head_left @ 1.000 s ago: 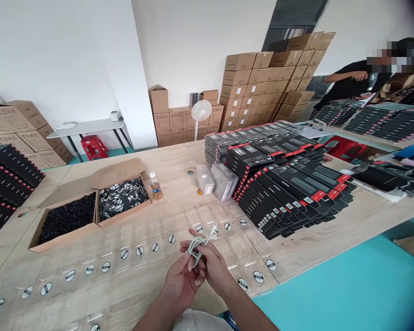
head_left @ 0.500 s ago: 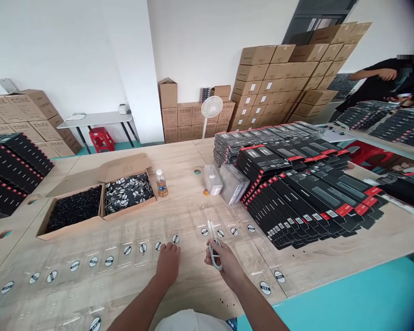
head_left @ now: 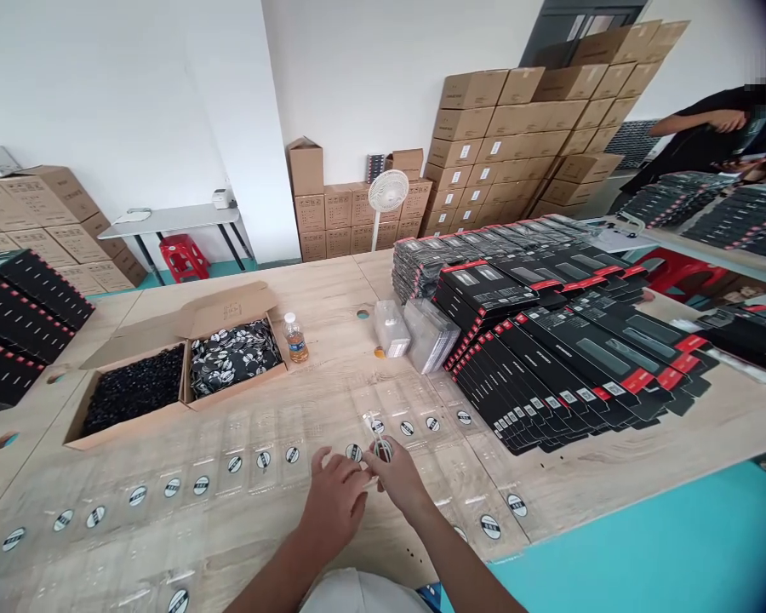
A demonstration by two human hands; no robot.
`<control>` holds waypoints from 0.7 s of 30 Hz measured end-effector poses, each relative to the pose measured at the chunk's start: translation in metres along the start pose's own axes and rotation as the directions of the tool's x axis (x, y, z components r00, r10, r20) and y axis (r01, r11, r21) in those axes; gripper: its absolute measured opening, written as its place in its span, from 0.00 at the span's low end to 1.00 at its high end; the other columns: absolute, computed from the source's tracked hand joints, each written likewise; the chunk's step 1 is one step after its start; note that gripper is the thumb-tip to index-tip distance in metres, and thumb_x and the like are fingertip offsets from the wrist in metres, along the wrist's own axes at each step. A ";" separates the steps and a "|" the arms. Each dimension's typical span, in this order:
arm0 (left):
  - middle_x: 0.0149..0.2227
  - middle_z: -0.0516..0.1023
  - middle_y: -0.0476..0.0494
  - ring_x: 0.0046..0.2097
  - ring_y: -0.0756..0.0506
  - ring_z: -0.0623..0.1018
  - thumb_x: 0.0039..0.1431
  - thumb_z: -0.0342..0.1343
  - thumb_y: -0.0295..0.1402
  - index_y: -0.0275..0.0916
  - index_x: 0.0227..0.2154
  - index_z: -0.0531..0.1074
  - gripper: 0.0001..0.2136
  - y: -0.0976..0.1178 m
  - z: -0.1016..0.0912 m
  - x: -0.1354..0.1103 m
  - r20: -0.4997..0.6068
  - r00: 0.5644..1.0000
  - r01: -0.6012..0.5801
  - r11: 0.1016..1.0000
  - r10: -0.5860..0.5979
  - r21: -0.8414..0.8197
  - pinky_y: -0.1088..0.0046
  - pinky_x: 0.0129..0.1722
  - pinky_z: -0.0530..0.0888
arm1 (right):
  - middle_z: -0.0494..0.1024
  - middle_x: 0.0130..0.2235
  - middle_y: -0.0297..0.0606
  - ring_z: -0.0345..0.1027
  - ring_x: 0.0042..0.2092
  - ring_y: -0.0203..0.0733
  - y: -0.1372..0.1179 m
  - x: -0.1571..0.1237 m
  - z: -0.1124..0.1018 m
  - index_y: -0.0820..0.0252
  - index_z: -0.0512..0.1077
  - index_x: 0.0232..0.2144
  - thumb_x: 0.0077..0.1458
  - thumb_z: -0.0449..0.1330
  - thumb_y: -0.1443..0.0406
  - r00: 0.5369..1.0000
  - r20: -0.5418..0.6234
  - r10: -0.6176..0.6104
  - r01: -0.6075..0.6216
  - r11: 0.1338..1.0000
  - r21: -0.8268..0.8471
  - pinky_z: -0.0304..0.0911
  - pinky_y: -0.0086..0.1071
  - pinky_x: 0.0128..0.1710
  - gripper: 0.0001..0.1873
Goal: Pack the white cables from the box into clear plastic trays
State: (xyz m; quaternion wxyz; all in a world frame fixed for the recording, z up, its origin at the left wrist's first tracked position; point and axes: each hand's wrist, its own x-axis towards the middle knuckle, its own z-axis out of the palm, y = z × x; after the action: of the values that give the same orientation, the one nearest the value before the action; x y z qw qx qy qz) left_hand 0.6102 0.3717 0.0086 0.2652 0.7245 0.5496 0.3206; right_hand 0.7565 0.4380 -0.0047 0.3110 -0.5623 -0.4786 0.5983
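Observation:
My right hand [head_left: 397, 478] is closed around a coiled white cable [head_left: 381, 444], its plug end pointing up and away from me. Beside it, my left hand [head_left: 337, 501] has its fingers bent at a clear plastic tray with a round black-and-white label [head_left: 353, 452], and grips that tray near the cable. The tray's edges are hard to make out against the wood. More clear plastic trays with the same round labels [head_left: 264, 460] lie in rows on the table, to the left and right of my hands.
Two open cartons hold small black parts [head_left: 134, 387] and black-and-white packets [head_left: 236, 358]. Nearby stands a bottle [head_left: 295, 339]. Stacked clear cases [head_left: 429, 336] lean by black-and-red boxes [head_left: 568, 358] on the right. A person [head_left: 721, 128] works at the far right; a fan [head_left: 388, 191] stands behind.
My left hand has moved right, bringing one labelled clear tray away from its row toward my right hand. The right hand with the cable has shifted slightly left, and the hands now nearly meet.

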 end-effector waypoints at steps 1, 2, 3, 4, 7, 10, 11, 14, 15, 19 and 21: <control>0.53 0.70 0.39 0.56 0.35 0.67 0.54 0.56 0.31 0.48 0.47 0.72 0.16 0.003 -0.006 0.001 -0.117 0.991 0.058 0.996 -0.066 -0.069 0.50 0.61 0.47 | 0.69 0.22 0.26 0.71 0.25 0.38 -0.005 -0.003 -0.003 0.58 0.64 0.29 0.46 0.61 0.58 1.000 0.016 -0.005 0.006 1.000 -0.010 0.56 0.23 0.17 0.11; 0.59 0.64 0.38 0.61 0.34 0.61 0.52 0.60 0.34 0.48 0.51 0.68 0.22 0.005 -0.011 0.004 -0.247 0.951 0.144 0.974 -0.185 -0.176 0.50 0.61 0.48 | 0.70 0.22 0.27 0.73 0.27 0.40 -0.009 -0.006 -0.006 0.57 0.64 0.29 0.47 0.60 0.58 0.999 0.032 -0.005 0.006 1.000 -0.023 0.56 0.23 0.17 0.11; 0.64 0.56 0.38 0.64 0.33 0.56 0.50 0.62 0.36 0.48 0.55 0.63 0.28 0.006 -0.015 0.008 -0.340 0.875 0.231 0.914 -0.345 -0.332 0.51 0.62 0.50 | 0.70 0.23 0.27 0.75 0.28 0.41 -0.013 -0.009 -0.009 0.57 0.63 0.29 0.48 0.59 0.58 0.999 0.047 0.000 0.001 0.999 -0.039 0.55 0.23 0.17 0.11; 0.66 0.51 0.38 0.65 0.33 0.55 0.50 0.62 0.37 0.50 0.59 0.58 0.33 0.005 -0.018 0.013 -0.354 0.781 0.292 0.802 -0.514 -0.521 0.52 0.61 0.54 | 0.70 0.23 0.27 0.76 0.28 0.42 -0.017 -0.011 -0.011 0.57 0.63 0.29 0.48 0.58 0.58 0.998 0.062 0.007 -0.004 0.998 -0.058 0.55 0.23 0.17 0.10; 0.63 0.57 0.35 0.59 0.36 0.68 0.48 0.64 0.34 0.54 0.61 0.47 0.41 0.000 -0.021 0.028 -0.004 0.671 0.285 0.264 -0.741 -0.921 0.54 0.53 0.67 | 0.69 0.24 0.27 0.76 0.28 0.42 -0.021 -0.017 -0.014 0.57 0.63 0.29 0.49 0.58 0.58 0.994 0.108 0.006 0.006 0.994 -0.111 0.54 0.23 0.17 0.10; 0.50 0.73 0.35 0.49 0.38 0.77 0.44 0.67 0.28 0.46 0.55 0.57 0.35 -0.006 -0.016 0.034 0.174 0.722 0.216 -0.021 -0.670 -0.976 0.57 0.48 0.73 | 0.73 0.29 0.32 0.75 0.29 0.41 -0.021 -0.019 -0.017 0.57 0.64 0.30 0.52 0.55 0.52 0.991 0.134 -0.012 0.032 0.989 -0.145 0.56 0.25 0.17 0.14; 0.47 0.75 0.37 0.47 0.39 0.78 0.43 0.67 0.27 0.43 0.50 0.63 0.30 -0.008 -0.013 0.034 0.169 0.723 0.192 -0.040 -0.670 -0.981 0.59 0.48 0.73 | 0.74 0.30 0.33 0.74 0.29 0.41 -0.022 -0.019 -0.019 0.57 0.65 0.30 0.53 0.53 0.50 0.994 0.107 -0.029 0.047 0.983 -0.176 0.58 0.26 0.19 0.17; 0.42 0.77 0.41 0.46 0.43 0.78 0.42 0.67 0.26 0.40 0.37 0.70 0.17 -0.010 -0.006 0.030 0.117 0.699 0.136 -0.029 -0.705 -0.990 0.65 0.46 0.74 | 0.74 0.28 0.34 0.71 0.30 0.42 -0.027 -0.019 -0.025 0.56 0.68 0.29 0.55 0.50 0.48 0.991 -0.029 -0.134 0.117 0.936 -0.333 0.61 0.29 0.26 0.20; 0.41 0.77 0.42 0.45 0.44 0.78 0.42 0.67 0.25 0.39 0.34 0.71 0.15 -0.010 -0.004 0.029 0.105 0.695 0.128 -0.021 -0.712 -0.992 0.66 0.46 0.74 | 0.74 0.26 0.33 0.70 0.30 0.41 -0.029 -0.019 -0.025 0.56 0.69 0.30 0.55 0.50 0.48 0.984 -0.045 -0.170 0.142 0.921 -0.364 0.62 0.30 0.27 0.19; 0.36 0.77 0.47 0.39 0.49 0.76 0.40 0.67 0.25 0.39 0.31 0.73 0.14 -0.003 0.001 0.026 0.079 0.699 0.103 -0.009 -0.710 -0.995 0.68 0.43 0.74 | 0.72 0.23 0.30 0.69 0.24 0.37 -0.036 -0.022 -0.011 0.56 0.68 0.29 0.56 0.50 0.53 0.980 0.072 -0.184 0.197 0.938 -0.285 0.61 0.28 0.25 0.15; 0.34 0.76 0.49 0.36 0.50 0.76 0.39 0.67 0.25 0.39 0.31 0.73 0.14 0.002 0.002 0.026 0.077 0.706 0.100 -0.009 -0.704 -0.995 0.69 0.41 0.74 | 0.70 0.20 0.29 0.68 0.23 0.36 -0.036 -0.023 0.000 0.57 0.67 0.24 0.55 0.52 0.55 0.975 0.133 -0.177 0.207 0.944 -0.259 0.59 0.26 0.23 0.14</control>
State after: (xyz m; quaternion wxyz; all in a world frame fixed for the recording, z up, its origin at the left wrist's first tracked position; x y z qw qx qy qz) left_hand 0.6180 0.3966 0.0135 0.6093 0.0688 0.4404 0.6558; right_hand 0.7547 0.4301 0.0373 0.2618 -0.5172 -0.6245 0.5234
